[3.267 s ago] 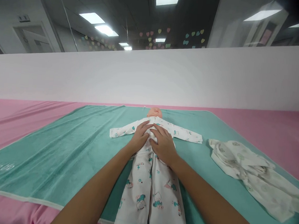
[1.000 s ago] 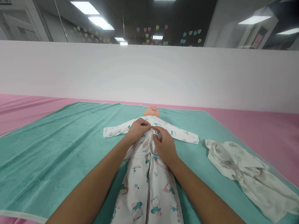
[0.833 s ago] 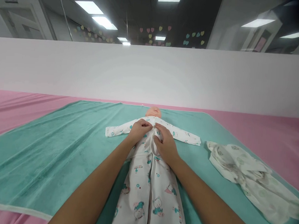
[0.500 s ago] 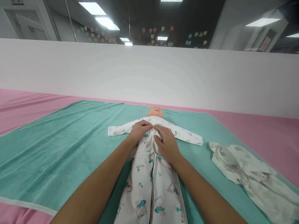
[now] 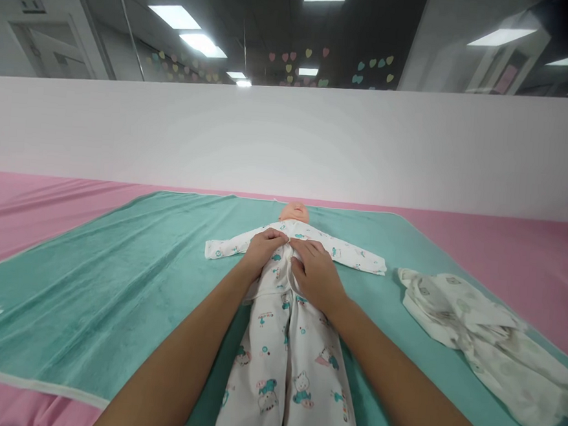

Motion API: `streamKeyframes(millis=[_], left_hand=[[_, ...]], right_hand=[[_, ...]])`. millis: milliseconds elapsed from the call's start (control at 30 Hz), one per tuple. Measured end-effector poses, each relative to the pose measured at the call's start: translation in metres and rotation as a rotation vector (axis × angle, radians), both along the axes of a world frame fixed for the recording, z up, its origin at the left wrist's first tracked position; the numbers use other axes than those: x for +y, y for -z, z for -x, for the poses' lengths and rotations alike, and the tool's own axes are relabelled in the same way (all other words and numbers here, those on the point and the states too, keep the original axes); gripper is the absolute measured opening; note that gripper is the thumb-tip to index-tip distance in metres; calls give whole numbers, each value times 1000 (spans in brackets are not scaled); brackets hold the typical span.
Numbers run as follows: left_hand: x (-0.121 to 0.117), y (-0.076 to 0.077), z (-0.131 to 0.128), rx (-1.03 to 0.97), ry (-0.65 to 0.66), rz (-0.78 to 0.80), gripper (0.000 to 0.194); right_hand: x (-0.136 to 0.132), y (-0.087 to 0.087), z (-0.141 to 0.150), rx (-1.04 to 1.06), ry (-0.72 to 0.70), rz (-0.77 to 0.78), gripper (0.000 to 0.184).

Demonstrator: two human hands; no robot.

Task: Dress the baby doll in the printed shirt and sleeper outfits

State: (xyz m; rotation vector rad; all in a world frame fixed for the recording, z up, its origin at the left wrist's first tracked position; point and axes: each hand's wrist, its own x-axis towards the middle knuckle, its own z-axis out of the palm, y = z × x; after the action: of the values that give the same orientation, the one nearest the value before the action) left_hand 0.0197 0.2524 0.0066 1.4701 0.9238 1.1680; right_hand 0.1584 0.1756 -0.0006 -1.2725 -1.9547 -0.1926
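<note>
And there they were, both hands in close over the chest of the printed long-sleeved top (image 5: pixel 280 274)! The left hand (image 5: pixel 264 247) had its thumb and fingers pinched on the front edge, but those bunched fingertips covered the very bit they gripped. Right beside it, the right hand (image 5: pixel 316 267) had its fingers stretched in to meet the left fingertips, thumb tucked below; whether it grasped cloth or merely pressed, you could not tell. Any fastener under them was too small and too covered to make out.

The top lay right under both hands, its sleeves spread out to either side, parts of its chest hidden by the fingers. Just beyond the fingertips, the doll's head (image 5: pixel 294 212) poked out at the collar, small and short on detail. Back from the hands, between the forearms, ran the printed trousers (image 5: pixel 263 367), their lower ends cut off by the frame.

Out wide, well apart from the right hand, sat a crumpled white cloth (image 5: pixel 483 344), its folds hard to read and its far end dim. Under it all, the teal blanket (image 5: pixel 88 290), its white lettering cut off far left of the left hand, lay over a pink sheet (image 5: pixel 505 254). Farthest beyond the hands, blurry heart stickers (image 5: pixel 308 53) showed above the white wall (image 5: pixel 289 142).
</note>
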Motion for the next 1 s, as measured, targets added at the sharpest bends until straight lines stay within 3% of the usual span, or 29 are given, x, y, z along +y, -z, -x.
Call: streamKeyframes(millis=[233, 433, 600, 1000], left_hand=[[-2, -1, 2, 44, 17, -74, 20], [-2, 1, 0, 120, -23, -157, 22], [2, 3, 1, 159, -30, -213, 21], [-3, 0, -1, 256, -52, -198, 25]], right_hand=[[1, 2, -1, 35, -8, 7, 36], [3, 10, 0, 140, 75, -43, 31], [3, 8, -3, 156, 15, 6, 30], [6, 10, -5, 151, 0, 63, 34]])
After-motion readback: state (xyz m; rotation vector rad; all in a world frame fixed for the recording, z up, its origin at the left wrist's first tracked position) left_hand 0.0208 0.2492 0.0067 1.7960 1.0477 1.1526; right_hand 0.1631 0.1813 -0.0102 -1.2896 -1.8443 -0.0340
